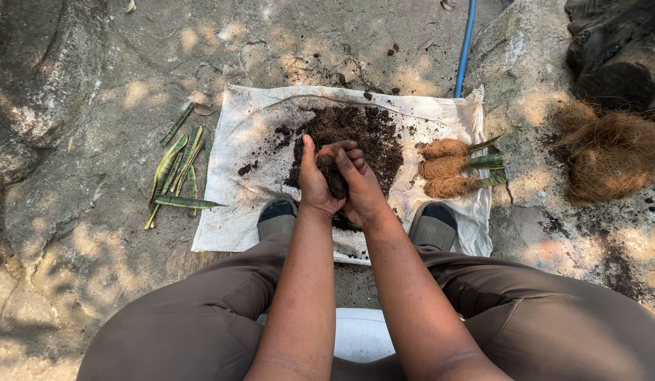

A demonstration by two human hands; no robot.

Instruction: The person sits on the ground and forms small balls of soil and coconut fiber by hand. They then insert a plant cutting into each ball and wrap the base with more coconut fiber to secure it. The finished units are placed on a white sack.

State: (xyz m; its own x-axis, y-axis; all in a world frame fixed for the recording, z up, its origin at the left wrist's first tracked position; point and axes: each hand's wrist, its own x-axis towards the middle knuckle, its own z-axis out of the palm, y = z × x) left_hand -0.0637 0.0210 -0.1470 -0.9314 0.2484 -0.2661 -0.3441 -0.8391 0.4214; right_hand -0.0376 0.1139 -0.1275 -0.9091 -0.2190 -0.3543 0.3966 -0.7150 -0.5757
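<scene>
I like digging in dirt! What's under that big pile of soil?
The soil pile sits on a white cloth spread over stony ground. Both hands, left and right, squeeze a clump above it. The cloth beneath the pile is covered, so unseen.

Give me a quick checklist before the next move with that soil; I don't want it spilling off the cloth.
1. Both hands, left hand and right hand, cupped around the soil clump: ok.
2. Hands over the white cloth: ok.
3. Soil pile on the cloth: mostly ok, crumbs scattered.
4. Three fibre-wrapped cuttings lie clear of the pile: ok.
5. Loose leaves on the cloth: not ok.
6. Clump firmness: cannot tell.
</scene>
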